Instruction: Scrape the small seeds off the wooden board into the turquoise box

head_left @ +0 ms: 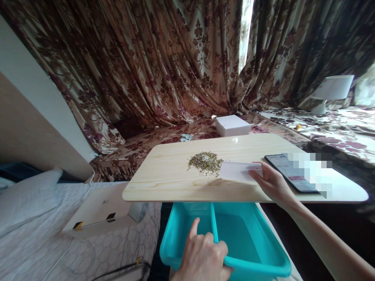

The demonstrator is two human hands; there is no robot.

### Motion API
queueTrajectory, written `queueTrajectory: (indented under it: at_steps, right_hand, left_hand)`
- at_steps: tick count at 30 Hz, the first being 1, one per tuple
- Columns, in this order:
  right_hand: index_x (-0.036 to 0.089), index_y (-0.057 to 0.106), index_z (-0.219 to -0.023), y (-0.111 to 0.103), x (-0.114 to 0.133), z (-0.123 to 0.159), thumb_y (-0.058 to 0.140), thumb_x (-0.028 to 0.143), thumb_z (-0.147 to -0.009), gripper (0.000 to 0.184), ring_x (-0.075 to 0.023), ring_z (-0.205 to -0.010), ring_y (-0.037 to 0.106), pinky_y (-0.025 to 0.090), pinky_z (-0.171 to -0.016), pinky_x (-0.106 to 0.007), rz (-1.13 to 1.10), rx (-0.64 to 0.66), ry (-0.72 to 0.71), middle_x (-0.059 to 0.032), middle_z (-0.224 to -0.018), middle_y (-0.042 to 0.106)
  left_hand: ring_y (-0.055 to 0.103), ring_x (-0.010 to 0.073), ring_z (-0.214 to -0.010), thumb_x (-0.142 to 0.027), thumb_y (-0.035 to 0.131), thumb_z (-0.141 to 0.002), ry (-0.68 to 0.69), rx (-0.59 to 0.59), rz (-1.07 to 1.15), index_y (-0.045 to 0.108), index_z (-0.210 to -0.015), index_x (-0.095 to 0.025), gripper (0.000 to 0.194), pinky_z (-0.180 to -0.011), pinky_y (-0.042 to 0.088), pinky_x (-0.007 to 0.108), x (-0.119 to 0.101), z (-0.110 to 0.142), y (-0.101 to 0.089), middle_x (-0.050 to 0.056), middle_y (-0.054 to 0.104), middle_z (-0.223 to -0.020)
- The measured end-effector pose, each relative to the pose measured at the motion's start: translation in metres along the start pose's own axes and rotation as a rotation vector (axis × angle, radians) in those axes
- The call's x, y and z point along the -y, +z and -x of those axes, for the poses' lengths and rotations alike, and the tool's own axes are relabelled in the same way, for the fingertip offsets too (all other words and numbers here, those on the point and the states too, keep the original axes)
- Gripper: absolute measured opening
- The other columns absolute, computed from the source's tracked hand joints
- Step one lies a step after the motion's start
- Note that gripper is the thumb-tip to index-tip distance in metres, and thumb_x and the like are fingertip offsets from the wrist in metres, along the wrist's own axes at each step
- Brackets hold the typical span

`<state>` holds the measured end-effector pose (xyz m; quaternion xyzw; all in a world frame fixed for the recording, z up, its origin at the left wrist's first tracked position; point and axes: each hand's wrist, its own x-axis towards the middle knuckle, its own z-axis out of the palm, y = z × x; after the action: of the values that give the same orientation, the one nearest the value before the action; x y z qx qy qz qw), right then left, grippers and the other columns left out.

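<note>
A loose pile of small green grains mixed with white ones (205, 163) lies on a pale wooden board (166, 183). My right hand (272, 181) is closed on the near end of a flat white plastic scraper (236, 171). The scraper lies low over the board, its far edge against the right side of the pile. My left hand (203, 253) is above the front of a turquoise two-compartment tub (252, 265), back of the hand up. One of its fingers stretches forward while the others bend loosely; nothing shows in it. Its palm is hidden.
A phone (288, 173), partly pixelated, rests on the board's right side. Behind the board are a white box (233, 124) and patterned curtains (164, 62). Another box (101, 208) and a cable (125, 269) lie on the bed at left. A lamp (334, 88) stands far right.
</note>
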<state>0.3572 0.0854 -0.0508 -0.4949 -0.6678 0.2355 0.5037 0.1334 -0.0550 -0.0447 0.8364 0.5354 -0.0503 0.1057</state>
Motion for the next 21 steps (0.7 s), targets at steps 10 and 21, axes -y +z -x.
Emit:
queueTrajectory:
  at_steps: [10,21]
  right_hand:
    - [0.019,0.057,-0.085,0.007,-0.001,-0.010,0.055,0.039,-0.075,0.022,-0.0192,-0.070,0.060,0.047,-0.060,-0.030,0.120,-0.089,0.000,-0.0035,-0.074,0.064]
    - [0.020,0.055,-0.079,0.006,0.004,-0.003,0.057,0.040,-0.074,0.021,-0.0183,-0.069,0.058,0.047,-0.059,-0.028,-0.025,-0.023,0.063,-0.0034,-0.072,0.061]
  left_hand:
    - [0.061,0.0213,-0.080,-0.036,0.064,-0.074,-0.045,0.047,0.044,0.067,-0.082,-0.021,0.017,-0.104,0.019,0.047,0.003,0.003,-0.003,0.005,0.065,-0.078]
    - [0.062,0.0214,-0.079,-0.038,0.066,-0.074,-0.069,0.038,0.057,0.067,-0.081,-0.022,0.018,-0.103,0.022,0.049,0.007,0.002,-0.001,0.003,0.064,-0.077]
